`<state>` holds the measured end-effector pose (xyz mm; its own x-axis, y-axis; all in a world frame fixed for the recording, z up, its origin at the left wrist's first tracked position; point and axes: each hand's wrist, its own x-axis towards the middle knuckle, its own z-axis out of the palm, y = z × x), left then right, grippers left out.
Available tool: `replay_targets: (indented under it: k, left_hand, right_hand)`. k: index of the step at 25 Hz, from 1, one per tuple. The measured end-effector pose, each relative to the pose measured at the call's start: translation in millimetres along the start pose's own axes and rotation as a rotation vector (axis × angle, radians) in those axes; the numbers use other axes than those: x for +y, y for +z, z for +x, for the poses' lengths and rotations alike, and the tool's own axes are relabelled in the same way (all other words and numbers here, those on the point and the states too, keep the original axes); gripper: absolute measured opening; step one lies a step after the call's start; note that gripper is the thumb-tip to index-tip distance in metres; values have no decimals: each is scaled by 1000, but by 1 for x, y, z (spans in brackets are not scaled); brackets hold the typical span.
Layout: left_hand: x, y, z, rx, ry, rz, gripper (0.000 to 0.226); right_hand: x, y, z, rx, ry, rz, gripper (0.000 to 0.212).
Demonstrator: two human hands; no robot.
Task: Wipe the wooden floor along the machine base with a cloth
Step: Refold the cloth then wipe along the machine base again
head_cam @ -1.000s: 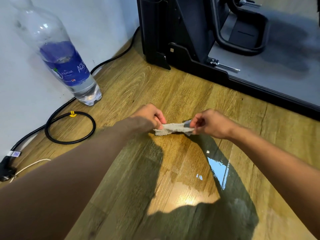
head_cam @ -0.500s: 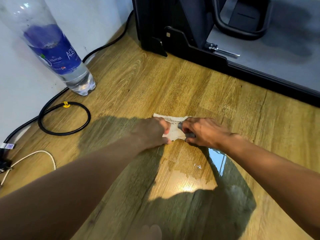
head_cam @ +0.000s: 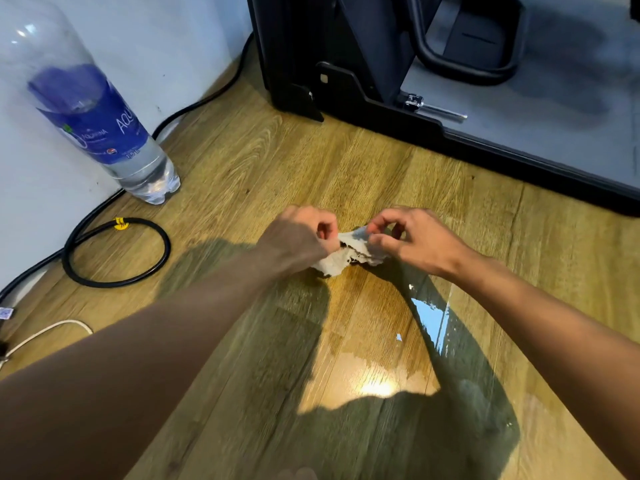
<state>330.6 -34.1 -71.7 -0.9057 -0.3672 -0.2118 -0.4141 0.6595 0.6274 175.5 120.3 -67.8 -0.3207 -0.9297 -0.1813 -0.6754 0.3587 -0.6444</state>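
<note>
Nearest the camera, a film of water is seen lying on the wooden floor, bright where light is reflected. The boards there are judged to be slippery, so firm downward pressure is likely to be needed for the wipe.

Just beyond the wet patch, the cloth is held between the two hands. Its left edge is pinched in the curled fingers and thumb of the left hand. Its right edge is pinched between thumb and forefinger of the right hand, with the other fingers loosely bent. The cloth is judged to be light, soft and limp, with no stiffness of its own. It is probably damp, so some cling and drag may be expected. It is best taken by its edges for spreading, then pressed flat under a palm for wiping.

The cloth is small, off-white and crumpled, with a ragged lower edge. It sags in the middle towards the floor over a dark shadow; whether it touches the boards cannot be told.

Farther off, dry yellow-brown floor is seen up to the black machine base, which runs diagonally across the upper right, well apart from the cloth. To the far left, a plastic bottle stands by the wall, with a looped black cable near it.
</note>
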Motion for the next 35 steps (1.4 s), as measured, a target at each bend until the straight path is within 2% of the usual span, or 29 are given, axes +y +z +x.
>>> replay_targets:
  k: [2,6,11,13,15,17,19,23,26,29,32,35]
  left_hand:
    - [17,-14,7,50,48,-121,14]
    - [34,-33,18,142,105,-120,9]
    - [33,-58,26,257,149,-116,12]
    - [31,-65,27,286,131,-154,14]
    - [29,-72,28,312,73,-177,17]
    - [27,-78,31,311,30,-178,21]
    - [37,-82,34,297,54,-190,21]
    - [75,-90,42,394,239,-98,42]
    - [87,-106,48,469,243,-57,25]
    - [84,-113,52,398,199,-68,10]
    - [80,-117,60,412,167,-99,7]
    - [78,-136,73,458,138,-107,8]
  right_hand:
    - [-14,-9,10,15,-36,5,23]
    - [-34,-21,28,136,-69,-105,4]
    - [-37,-26,34,175,27,-394,10]
    - [-36,-33,34,200,62,-290,9]
    - [-37,-49,36,320,77,-81,7]
    - [-44,-68,38,436,16,53,9]
    - [-57,-83,42,407,-59,122,7]
    - [-76,-104,51,282,-138,94,9]
    - [-77,-114,53,284,-172,124,14]
    - [-64,-106,51,243,-147,216,19]
    - [-47,-97,50,180,-89,177,18]
    - [-44,-114,60,299,-49,216,21]
